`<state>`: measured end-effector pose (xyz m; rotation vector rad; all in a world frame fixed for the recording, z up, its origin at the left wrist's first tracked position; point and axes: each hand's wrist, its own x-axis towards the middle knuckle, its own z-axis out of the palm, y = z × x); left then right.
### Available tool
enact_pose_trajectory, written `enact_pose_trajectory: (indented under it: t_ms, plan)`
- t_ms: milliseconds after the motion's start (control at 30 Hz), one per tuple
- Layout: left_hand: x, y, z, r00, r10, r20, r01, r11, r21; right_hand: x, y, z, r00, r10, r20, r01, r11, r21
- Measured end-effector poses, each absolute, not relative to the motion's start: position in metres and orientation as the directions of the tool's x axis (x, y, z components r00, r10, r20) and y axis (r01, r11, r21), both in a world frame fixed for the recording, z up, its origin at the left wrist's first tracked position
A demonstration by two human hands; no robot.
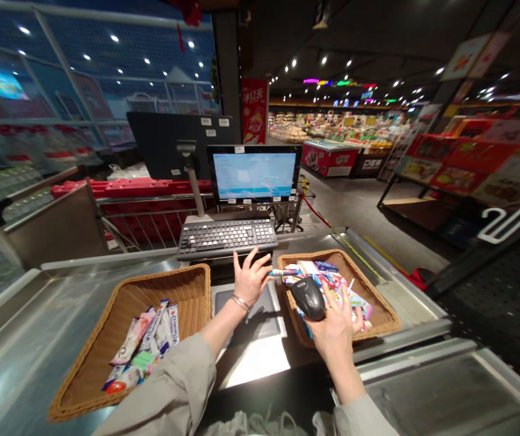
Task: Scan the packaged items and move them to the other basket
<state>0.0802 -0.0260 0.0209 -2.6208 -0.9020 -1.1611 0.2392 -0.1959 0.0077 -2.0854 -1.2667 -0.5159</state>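
Observation:
My right hand (336,327) grips a black handheld barcode scanner (309,297) over the near-left corner of the right wicker basket (384,315). My left hand (250,278) pinches one end of a thin blue-and-white packet (283,272), holding it out level toward the scanner. That basket holds several colourful snack packets (332,281). The left wicker basket (187,290) holds several similar packets (151,339). Between the baskets lies a flat scanner plate (264,309) set in the counter.
A black keyboard (227,236) and a lit touchscreen monitor (253,174) stand just beyond my hands. The steel checkout counter (37,327) spreads left and right. Red shopping baskets (151,189) and trolley rails sit behind; shop aisles and shelves lie to the right.

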Motion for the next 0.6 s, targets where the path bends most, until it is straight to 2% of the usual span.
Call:
enact_pose_trajectory:
  t_ms: [600]
  plan:
    - [0.129, -0.026, 0.009, 0.646, 0.365, 0.670, 0.431, -0.899, 0.075, 0.279, -0.218, -0.008, 0.614, 0.505, 0.606, 0.783, -0.486, -0.388]
